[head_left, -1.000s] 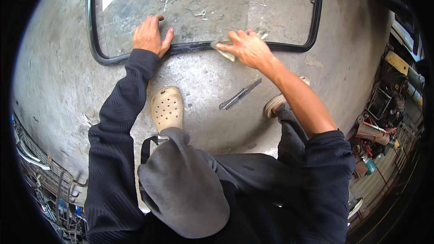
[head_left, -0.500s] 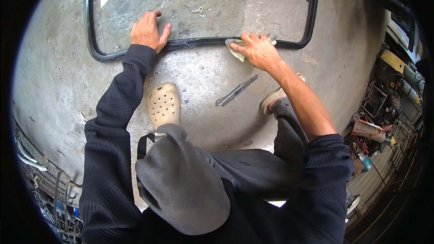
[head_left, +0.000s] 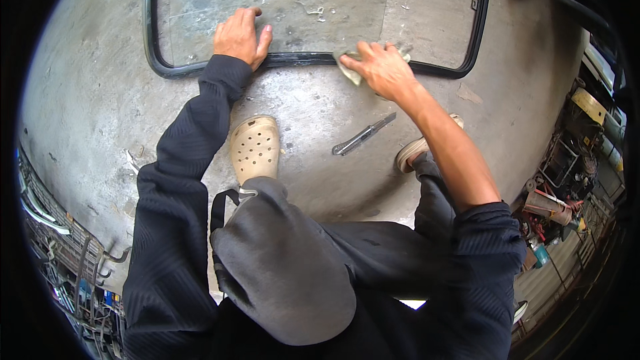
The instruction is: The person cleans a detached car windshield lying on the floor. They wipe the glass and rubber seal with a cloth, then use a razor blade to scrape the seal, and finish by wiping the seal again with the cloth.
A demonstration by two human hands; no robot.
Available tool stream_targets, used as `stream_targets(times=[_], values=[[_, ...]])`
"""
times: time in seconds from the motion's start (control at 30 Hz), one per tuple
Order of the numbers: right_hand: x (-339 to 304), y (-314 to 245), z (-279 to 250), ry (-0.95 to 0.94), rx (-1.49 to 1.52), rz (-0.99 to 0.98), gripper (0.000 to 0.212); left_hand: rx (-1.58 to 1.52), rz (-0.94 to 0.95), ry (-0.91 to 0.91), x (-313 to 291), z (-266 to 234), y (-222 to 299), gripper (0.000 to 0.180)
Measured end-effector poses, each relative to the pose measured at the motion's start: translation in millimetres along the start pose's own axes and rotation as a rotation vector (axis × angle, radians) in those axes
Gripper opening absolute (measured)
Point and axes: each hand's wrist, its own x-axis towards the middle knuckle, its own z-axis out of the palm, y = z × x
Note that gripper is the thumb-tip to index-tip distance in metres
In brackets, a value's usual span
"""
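Observation:
A window with a black frame [head_left: 300, 59] and clear panes lies flat on the concrete floor in front of me. My left hand [head_left: 240, 39] rests on its near edge, left of the middle, with fingers loosely bent and thumb apart. Farther right along the same edge, my right hand [head_left: 381, 70] presses a pale, crumpled cloth [head_left: 349, 72] against the frame. Part of the cloth is hidden under the fingers. Between my feet and the frame lies a utility knife [head_left: 363, 135] with its blade out, touched by neither hand.
My beige clogs [head_left: 255, 150] stand on the concrete, one on each side of the knife. Machine parts and tools [head_left: 557, 200] crowd the right side. Metal racks [head_left: 73, 253] fill the lower left. A metal bar [head_left: 567, 3] juts in at the upper right.
The view has shifted, so the scene sits farther right. Along the frame, my right hand and the cloth have slid left, closer to my left hand, which stays in place on the edge.

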Motion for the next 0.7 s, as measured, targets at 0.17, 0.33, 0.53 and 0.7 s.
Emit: stream_targets(times=[0.17, 0.33, 0.53, 0.7], values=[[54, -57, -12, 0.134, -0.005, -0.084, 0.039, -0.043, -0.014, -0.004, -2, 2, 0, 0.028], [33, -21, -1, 0.028, -0.102, -0.097, 0.040, -0.075, -0.019, 0.026, -5, 1, -6, 0.028], [35, -30, 2, 0.093, -0.091, -0.073, 0.042, -0.076, -0.011, 0.028, 1, 4, 0, 0.027], [53, -53, -6, 0.140, -0.069, -0.127, 0.040, -0.092, -0.017, 0.031, -2, 2, -5, 0.027]])
